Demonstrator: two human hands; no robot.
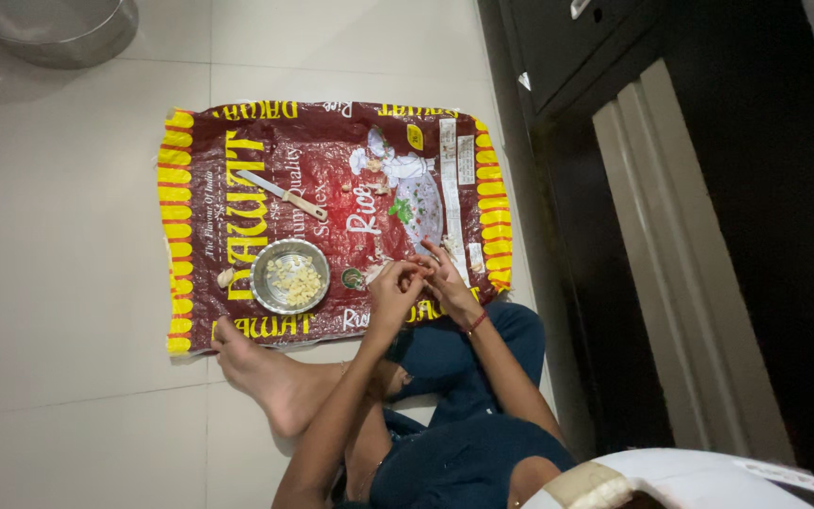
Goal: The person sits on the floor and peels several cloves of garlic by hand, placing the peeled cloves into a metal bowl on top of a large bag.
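A: Head view, nearest first: whose foot (pixel 256 368)?

B: The person's own, at the mat (pixel 332 141) edge. Just beyond, the left hand (pixel 396 290) and right hand (pixel 447 283) meet, fingers pinched narrow around a small pale clove, hardly visible.

A: How would it handle?

B: Probably light, firm, slippery once peeled; best pinched at its ends. Its long axis can't be made out.

A: Farther out?

B: A steel bowl (pixel 290 275) of peeled pieces, then a knife (pixel 282 194) lying diagonally, blade pointing up-left. A pan (pixel 58 33) sits far off.
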